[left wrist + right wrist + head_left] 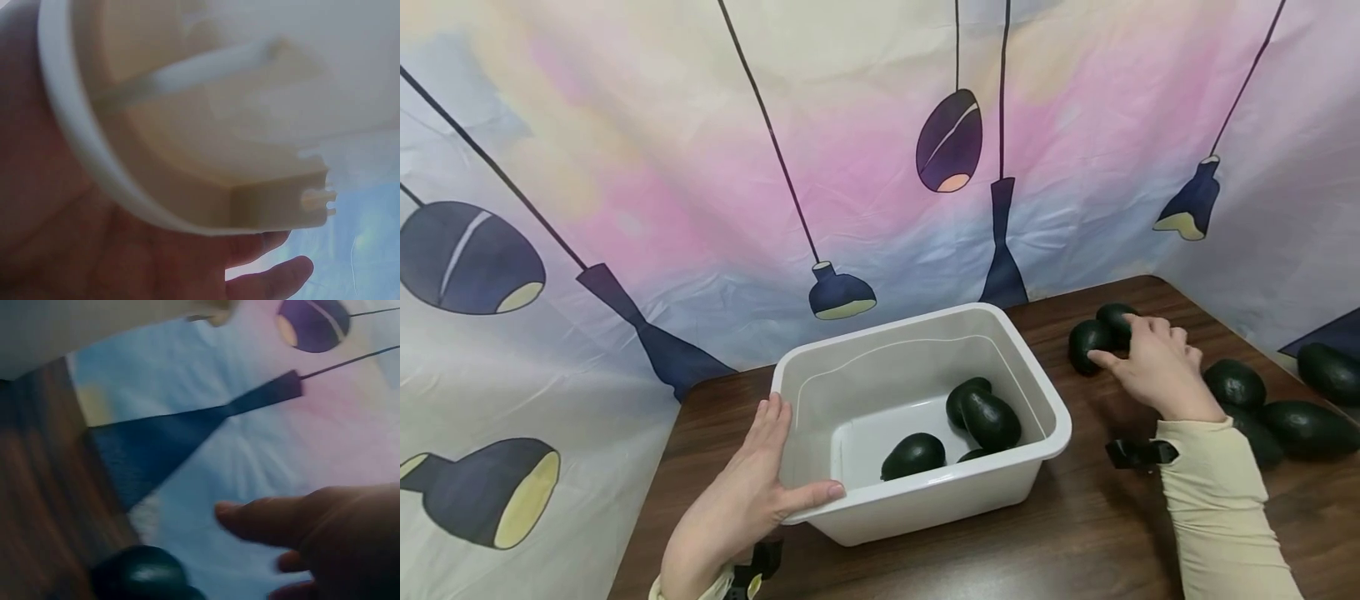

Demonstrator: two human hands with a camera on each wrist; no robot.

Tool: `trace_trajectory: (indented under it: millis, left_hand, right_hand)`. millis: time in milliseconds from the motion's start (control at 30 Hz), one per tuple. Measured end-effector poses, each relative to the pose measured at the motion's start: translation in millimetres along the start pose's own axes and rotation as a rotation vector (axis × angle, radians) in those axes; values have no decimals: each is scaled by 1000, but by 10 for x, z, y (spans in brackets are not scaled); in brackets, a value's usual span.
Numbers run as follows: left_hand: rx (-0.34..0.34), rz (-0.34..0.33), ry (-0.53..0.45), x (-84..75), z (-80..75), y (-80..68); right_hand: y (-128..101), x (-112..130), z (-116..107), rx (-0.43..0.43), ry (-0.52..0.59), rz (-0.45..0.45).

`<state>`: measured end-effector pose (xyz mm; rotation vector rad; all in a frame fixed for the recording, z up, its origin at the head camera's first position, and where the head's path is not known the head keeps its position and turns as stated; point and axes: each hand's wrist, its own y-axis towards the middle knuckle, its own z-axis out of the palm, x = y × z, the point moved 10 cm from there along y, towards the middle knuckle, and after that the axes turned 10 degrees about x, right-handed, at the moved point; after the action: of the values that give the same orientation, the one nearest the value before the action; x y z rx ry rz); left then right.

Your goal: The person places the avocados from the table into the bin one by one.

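Observation:
A white plastic bin (880, 521) stands on the table with several dark green avocados (914, 456) inside, one mostly hidden by the front wall. My left hand (747, 483) rests on the bin's front left corner, fingers straight along the left side and thumb over the front rim. The left wrist view shows the palm under the bin's rim (150, 215). To the right of the bin, my right hand (1157, 367) reaches over a pair of avocados (1086, 346), thumb and fingers spread. In the right wrist view the thumb (262, 519) is apart from the nearby avocado (140, 575).
More avocados (1307, 429) lie to the right of my right forearm, and one (1330, 372) sits by the table's right edge. The brown wooden table (970, 567) meets a cloth (880, 192) printed with hanging lamps at its back edge.

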<state>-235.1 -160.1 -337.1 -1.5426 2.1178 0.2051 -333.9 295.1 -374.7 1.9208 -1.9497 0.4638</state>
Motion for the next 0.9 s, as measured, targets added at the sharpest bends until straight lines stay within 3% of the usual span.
trace_trajectory:
  millis: [133, 400, 500, 700, 767, 900]
  left_hand:
    - [-4, 6, 7, -3, -5, -8]
    - [-18, 23, 20, -24, -14, -11]
    - [-16, 22, 21, -23, -12, -13]
    - [0, 20, 25, -28, -10, 4]
    - [3, 19, 23, -25, -7, 7]
    - [6, 18, 19, -20, 2, 11]
  right_hand:
    - [154, 52, 230, 24, 37, -44]
    - [269, 95, 723, 240, 29, -91]
    - [264, 110, 702, 227, 8, -83]
    - [254, 136, 522, 69, 27, -99]
    - [260, 119, 540, 85, 18, -102]
    - [260, 92, 656, 204, -29, -91]
